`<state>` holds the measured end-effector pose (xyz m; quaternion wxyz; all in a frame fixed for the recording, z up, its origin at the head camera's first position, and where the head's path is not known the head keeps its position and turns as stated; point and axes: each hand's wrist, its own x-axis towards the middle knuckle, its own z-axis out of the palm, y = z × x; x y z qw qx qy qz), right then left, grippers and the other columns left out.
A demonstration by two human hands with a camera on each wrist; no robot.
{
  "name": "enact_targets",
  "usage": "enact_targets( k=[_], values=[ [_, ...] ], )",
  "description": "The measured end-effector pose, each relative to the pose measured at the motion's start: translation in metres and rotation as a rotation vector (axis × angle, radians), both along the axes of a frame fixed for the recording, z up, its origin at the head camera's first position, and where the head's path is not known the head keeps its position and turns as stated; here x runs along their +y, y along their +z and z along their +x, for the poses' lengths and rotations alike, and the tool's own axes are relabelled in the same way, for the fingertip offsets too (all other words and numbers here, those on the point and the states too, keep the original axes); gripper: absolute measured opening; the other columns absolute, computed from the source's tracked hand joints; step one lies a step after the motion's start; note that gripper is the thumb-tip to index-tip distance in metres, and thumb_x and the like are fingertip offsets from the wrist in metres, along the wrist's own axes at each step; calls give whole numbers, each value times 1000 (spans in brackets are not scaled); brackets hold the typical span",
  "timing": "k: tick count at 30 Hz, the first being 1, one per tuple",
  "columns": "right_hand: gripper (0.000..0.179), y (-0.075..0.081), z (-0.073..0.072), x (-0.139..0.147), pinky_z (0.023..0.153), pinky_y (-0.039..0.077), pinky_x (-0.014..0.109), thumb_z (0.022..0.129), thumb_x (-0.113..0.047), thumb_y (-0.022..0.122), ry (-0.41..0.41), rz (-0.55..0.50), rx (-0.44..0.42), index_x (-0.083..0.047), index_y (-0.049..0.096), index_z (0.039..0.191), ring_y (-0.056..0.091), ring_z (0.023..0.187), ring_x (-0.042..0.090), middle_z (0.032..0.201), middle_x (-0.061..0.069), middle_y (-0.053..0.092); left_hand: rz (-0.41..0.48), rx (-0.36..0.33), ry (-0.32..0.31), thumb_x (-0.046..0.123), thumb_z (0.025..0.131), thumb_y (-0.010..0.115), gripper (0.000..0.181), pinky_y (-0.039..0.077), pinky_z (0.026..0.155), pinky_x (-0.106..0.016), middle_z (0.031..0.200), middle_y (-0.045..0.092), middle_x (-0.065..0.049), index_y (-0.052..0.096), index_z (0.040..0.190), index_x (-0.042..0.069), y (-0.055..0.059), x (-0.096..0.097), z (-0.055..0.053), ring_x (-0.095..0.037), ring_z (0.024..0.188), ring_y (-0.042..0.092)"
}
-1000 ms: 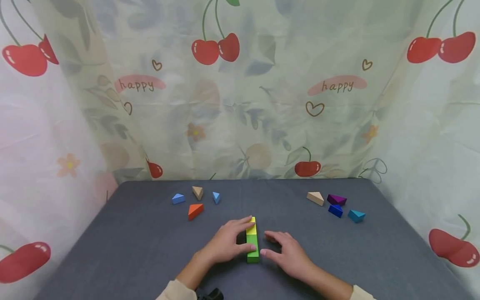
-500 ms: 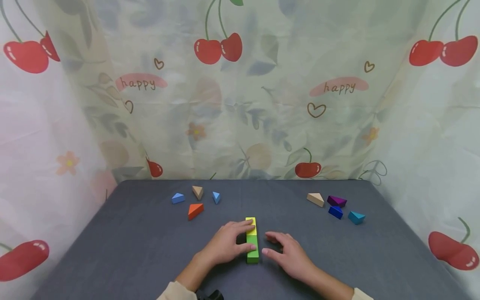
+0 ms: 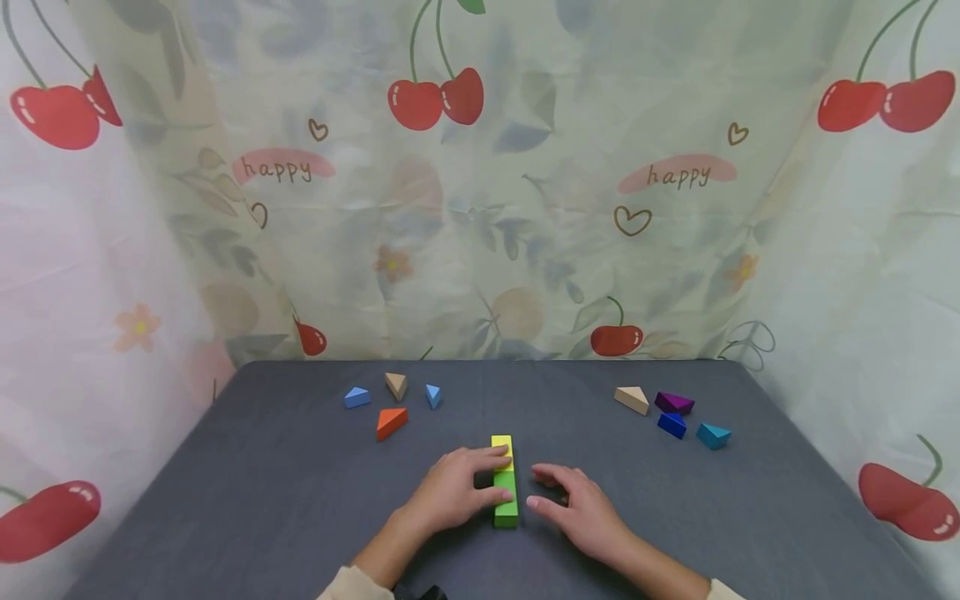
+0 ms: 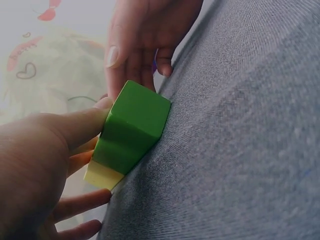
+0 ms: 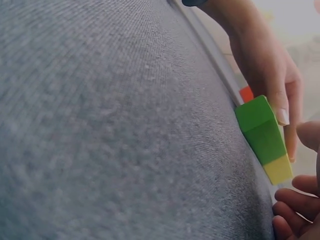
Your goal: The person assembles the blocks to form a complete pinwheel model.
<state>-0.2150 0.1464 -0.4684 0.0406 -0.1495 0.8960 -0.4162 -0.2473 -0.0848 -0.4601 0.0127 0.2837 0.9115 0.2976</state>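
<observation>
A green block (image 3: 506, 510) and a yellow block (image 3: 500, 442) lie end to end in one line at the middle of the table, the yellow one farther away. My left hand (image 3: 454, 492) rests on them from the left. Its thumb touches the top of the green block and a finger lies across the yellow one. In the left wrist view, the green block's (image 4: 132, 117) near end faces the camera. Just right of the pair, my right hand (image 3: 585, 512) hovers apart from them, fingers loosely bent with nothing in them.
Behind on the left are an orange block (image 3: 391, 422), a tan block (image 3: 396, 385) and two light blue blocks (image 3: 357, 397). At the back right sit beige (image 3: 632, 399), purple (image 3: 674, 402), dark blue (image 3: 672, 424) and teal (image 3: 712, 434) blocks. A patterned curtain (image 3: 480, 208) surrounds the table.
The left hand's fingers have drawn slightly toward me over the yellow block. My right hand has shifted very slightly to the right. The blocks look still.
</observation>
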Motion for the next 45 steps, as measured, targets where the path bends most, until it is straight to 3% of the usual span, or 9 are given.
enact_targets(
  k=[5,11,16,25,30,45],
  values=[
    [49,3,-1,1,88,48,43,92,-39,66,27,-29,-6,-9,61,129,55,108,21,121,2,63,-2,-5,6,49,86,70,51,42,99,-46,137,55,11,66,129,24,0,0,0,-19,122,54],
    [35,4,-7,11,79,49,30,93,-31,68,96,-50,55,-10,66,121,58,100,22,113,2,66,3,4,15,49,85,71,51,42,99,-46,136,56,11,67,129,23,-1,0,0,-20,122,54],
    [31,7,-14,22,80,50,37,92,-31,68,71,2,134,-13,69,117,59,97,21,108,0,66,1,10,15,48,85,72,50,42,99,-45,136,56,11,67,128,23,-3,0,1,-20,122,54],
    [23,18,-29,48,85,51,42,89,-24,73,22,149,453,-16,72,109,58,100,12,107,-9,66,9,15,21,48,84,73,51,43,98,-45,136,56,12,67,128,24,-3,1,3,-21,122,54],
    [19,22,-37,62,82,52,44,85,-17,77,2,164,636,-17,73,103,59,98,15,104,-6,69,16,26,23,47,83,74,50,43,98,-44,135,56,12,68,127,24,-2,1,2,-22,122,53],
    [20,25,-53,99,86,44,50,80,-8,79,-126,128,779,-12,73,98,57,97,23,98,3,71,5,-4,16,49,84,72,50,42,99,-45,136,54,14,67,128,25,0,1,1,-21,124,52]
  ],
)
